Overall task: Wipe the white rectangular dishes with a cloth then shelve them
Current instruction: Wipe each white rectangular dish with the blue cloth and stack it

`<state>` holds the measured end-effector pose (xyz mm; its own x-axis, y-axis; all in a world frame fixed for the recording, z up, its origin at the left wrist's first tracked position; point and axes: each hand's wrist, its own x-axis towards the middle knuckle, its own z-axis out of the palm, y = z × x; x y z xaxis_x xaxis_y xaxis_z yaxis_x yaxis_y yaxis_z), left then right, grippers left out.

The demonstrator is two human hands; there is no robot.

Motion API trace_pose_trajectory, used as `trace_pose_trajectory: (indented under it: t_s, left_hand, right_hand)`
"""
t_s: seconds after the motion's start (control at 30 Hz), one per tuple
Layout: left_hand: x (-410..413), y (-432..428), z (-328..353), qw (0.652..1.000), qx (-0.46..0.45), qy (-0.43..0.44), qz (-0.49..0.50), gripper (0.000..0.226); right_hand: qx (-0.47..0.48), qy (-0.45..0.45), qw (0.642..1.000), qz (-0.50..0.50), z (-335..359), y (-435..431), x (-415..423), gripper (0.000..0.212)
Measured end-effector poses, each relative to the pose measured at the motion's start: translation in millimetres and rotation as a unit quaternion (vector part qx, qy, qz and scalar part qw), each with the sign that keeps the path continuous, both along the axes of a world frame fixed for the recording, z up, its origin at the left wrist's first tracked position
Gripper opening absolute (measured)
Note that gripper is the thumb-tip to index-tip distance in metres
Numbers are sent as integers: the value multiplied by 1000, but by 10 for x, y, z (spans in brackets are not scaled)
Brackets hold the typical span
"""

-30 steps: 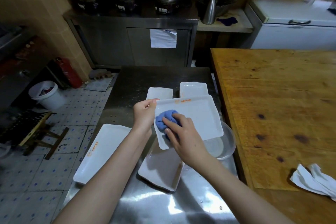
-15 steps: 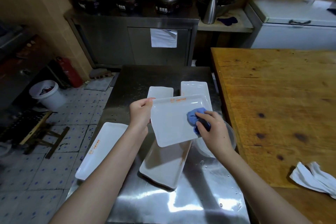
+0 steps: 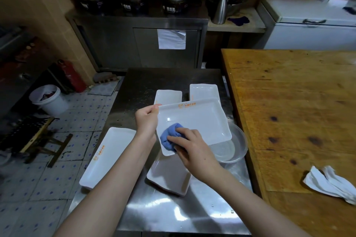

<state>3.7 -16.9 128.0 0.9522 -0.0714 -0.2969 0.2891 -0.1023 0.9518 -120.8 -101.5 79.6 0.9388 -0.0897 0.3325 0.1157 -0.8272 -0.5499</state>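
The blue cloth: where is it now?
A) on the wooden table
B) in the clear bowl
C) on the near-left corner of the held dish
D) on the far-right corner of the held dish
C: the right hand presses the blue cloth on the near-left corner of the held dish.

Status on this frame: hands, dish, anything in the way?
Left hand grips white dish by its left edge, off the table. Right hand holds blue cloth on its near-left corner. Clear basin beneath right end, not obstructing.
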Motion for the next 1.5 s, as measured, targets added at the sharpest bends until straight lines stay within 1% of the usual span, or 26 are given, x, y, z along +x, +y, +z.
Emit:
trace_pose_trajectory:
  t_s: [0.07, 0.13, 0.2, 0.27, 0.37, 0.47, 0.53, 0.7, 0.77, 0.87, 1.0, 1.1, 1.17, 1.27, 1.4, 1.43, 1.47, 1.5]
  left_hand:
    - [-7, 33, 4, 1000, -13, 3, 5, 14]
    - [-10, 62, 20, 999, -30, 0, 11, 15]
    - [-8, 96, 35, 999, -36, 0, 15, 20]
    - [7, 139, 27, 999, -38, 4, 20, 18]
    - [9, 180, -10, 998, -45, 26, 26, 15]
    - [7, 179, -50, 996, -64, 55, 35, 16]
    - [4, 162, -66, 995, -69, 64, 39, 16]
    - [-10, 108, -158, 994, -66, 80, 41, 5]
    - [-19, 94, -212, 991, -74, 95, 49, 8]
    - [-34, 130, -265, 987, -79, 123, 72, 7]
    - [-56, 218, -321, 984, -91, 120, 93, 12]
    - [-52, 304, -383, 984, -87, 112, 111, 18]
    - [-55, 373, -430, 984, -81, 112, 115, 17]
    - [-87, 467, -477, 981, -68, 124, 131, 14]
    - [-105, 564, -650, 981, -50, 116, 145, 18]
    - [-125, 591, -686, 981, -39, 114, 151, 19]
    - [-147, 618, -722, 981, -31, 112, 153, 21]
    - [-176, 640, -760, 982, -25, 108, 153, 22]
  right_hand:
    - [-20, 2, 1000, 16, -36, -106, -43, 35]
    - [-21, 9, 1000, 10, -72, -234, -95, 31]
    - [-17, 14, 1000, -18, -112, -394, -154, 29]
    - [-15, 19, 998, -55, -153, -571, -212, 26]
    - [-26, 27, 996, -87, -179, -721, -249, 31]
    - [-36, 27, 995, -94, -174, -648, -215, 31]
    - [-25, 24, 996, -82, -183, -534, -176, 30]
    - [-16, 47, 999, -7, -201, -110, -91, 31]
    - [-25, 49, 998, 16, -203, 35, -62, 31]
    - [-36, 54, 997, 44, -205, 127, -38, 30]
    - [-21, 69, 996, 59, -230, 1, -67, 29]
    - [12, 72, 997, 27, -275, -168, -101, 31]
    - [21, 69, 997, -6, -307, -295, -138, 31]
    - [2, 78, 995, -54, -378, -512, -171, 31]
    - [-26, 74, 995, -70, -425, -685, -131, 34]
    - [-14, 64, 994, -87, -425, -703, -118, 32]
    - [20, 60, 991, -117, -440, -734, -109, 31]
    - [80, 65, 982, -156, -454, -772, -108, 30]
